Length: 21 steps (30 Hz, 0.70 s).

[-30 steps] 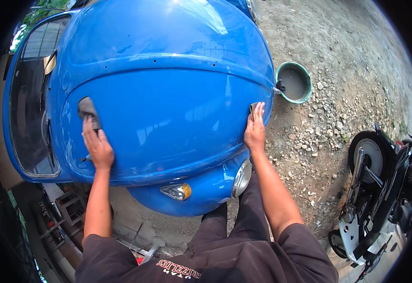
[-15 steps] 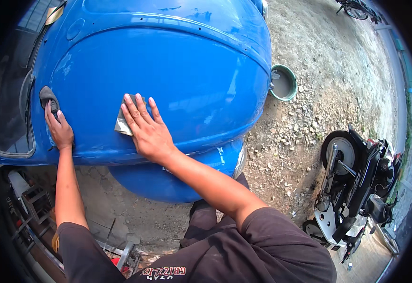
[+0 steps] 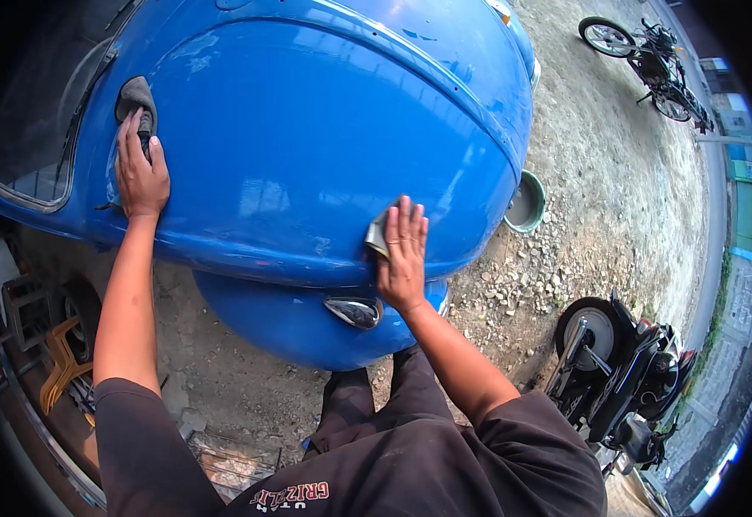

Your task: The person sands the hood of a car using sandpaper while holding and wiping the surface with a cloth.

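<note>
The rounded blue car hood (image 3: 290, 146) fills the middle, with a smooth sheen and pale scuffed patches. Near the windshield, my left hand (image 3: 143, 181) has a bunched dark-grey cloth (image 3: 136, 93) between thumb and fingers, against the paint. My right hand (image 3: 405, 263) lies by the hood's near lower edge, fingers extended and pressed over a folded grey sheet (image 3: 377, 236) that looks like sandpaper. Much of the sheet is hidden under the fingers. Just below that hand, a chrome-rimmed lamp (image 3: 354, 313) sits on the blue fender (image 3: 264, 323).
A green bucket (image 3: 527, 202) stands on gravelly ground beyond the car's front. One motorcycle (image 3: 621, 370) is at the right, another (image 3: 647, 65) at the far right. Metal frames and an orange-brown bracket (image 3: 64, 366) lie at the lower left. The windshield (image 3: 31, 129) borders the hood.
My right hand has slid right and slightly down with the sheet, toward the hood's front edge. My left hand stays on the cloth. The view has shifted, bringing the fender lamp into sight.
</note>
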Tool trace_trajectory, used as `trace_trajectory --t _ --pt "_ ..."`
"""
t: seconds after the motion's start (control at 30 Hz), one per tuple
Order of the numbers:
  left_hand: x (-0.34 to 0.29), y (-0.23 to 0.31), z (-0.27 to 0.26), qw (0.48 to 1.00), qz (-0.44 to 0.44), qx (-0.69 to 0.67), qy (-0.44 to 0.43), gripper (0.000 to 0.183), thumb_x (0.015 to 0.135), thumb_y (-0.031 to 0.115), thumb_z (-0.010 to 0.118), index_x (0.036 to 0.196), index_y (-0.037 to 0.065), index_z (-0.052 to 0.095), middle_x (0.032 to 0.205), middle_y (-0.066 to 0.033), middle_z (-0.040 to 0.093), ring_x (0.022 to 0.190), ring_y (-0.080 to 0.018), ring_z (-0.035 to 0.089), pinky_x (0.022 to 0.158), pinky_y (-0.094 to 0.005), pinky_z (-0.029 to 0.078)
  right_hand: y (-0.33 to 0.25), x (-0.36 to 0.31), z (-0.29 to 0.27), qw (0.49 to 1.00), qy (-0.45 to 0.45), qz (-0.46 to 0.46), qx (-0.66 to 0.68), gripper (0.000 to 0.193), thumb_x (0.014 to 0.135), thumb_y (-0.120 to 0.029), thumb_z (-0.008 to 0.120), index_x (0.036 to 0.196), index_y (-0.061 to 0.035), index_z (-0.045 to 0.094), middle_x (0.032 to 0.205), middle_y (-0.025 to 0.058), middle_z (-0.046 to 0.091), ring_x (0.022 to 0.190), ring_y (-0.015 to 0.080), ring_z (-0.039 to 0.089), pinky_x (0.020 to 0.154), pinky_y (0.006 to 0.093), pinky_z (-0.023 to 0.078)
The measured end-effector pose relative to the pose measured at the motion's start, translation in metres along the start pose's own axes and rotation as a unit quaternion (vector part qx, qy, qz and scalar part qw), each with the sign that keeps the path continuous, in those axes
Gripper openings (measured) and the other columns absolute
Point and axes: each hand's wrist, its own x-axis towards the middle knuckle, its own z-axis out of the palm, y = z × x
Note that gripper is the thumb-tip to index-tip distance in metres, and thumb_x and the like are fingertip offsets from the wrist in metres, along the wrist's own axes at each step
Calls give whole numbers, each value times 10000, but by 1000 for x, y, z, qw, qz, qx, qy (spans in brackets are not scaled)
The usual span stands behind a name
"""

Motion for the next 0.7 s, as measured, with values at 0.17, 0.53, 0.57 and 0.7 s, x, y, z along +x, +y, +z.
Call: trace_trajectory --t 0.17,0.53,0.57,0.7 --pt "-1 3 -3 1000 -7 -7 -5 560 1228 262 564 1756 77 563 1762 -238 589 1644 -461 554 1370 -556 445 -37 37 -7 983 -129 -125 -24 995 976 -137 718 1897 -45 355 2004 189 270 1861 474 180 1516 640 90" --pt "6 3 1 1000 5 11 1 569 1226 286 576 1762 93 565 1764 -228 596 1640 -458 560 1371 -554 448 13 -29 -14 994 7 106 -14 845 1136 -59 581 1906 41 248 2002 309 159 1845 581 79 1480 694 23" --pt "3 2 -1 1000 2 14 -1 573 1225 287 580 1763 90 563 1767 -225 596 1642 -459 558 1371 -557 447 4 -30 -16 995 -11 101 -14 850 1130 -56 586 1906 40 251 2004 301 164 1846 578 80 1479 701 20" --pt "0 3 -1 1000 8 7 1 580 1226 300 586 1761 76 563 1764 -229 599 1637 -461 562 1371 -554 448 5 -52 -24 996 -60 65 -32 898 1084 -33 612 1907 32 261 2009 274 179 1848 572 87 1475 721 12"
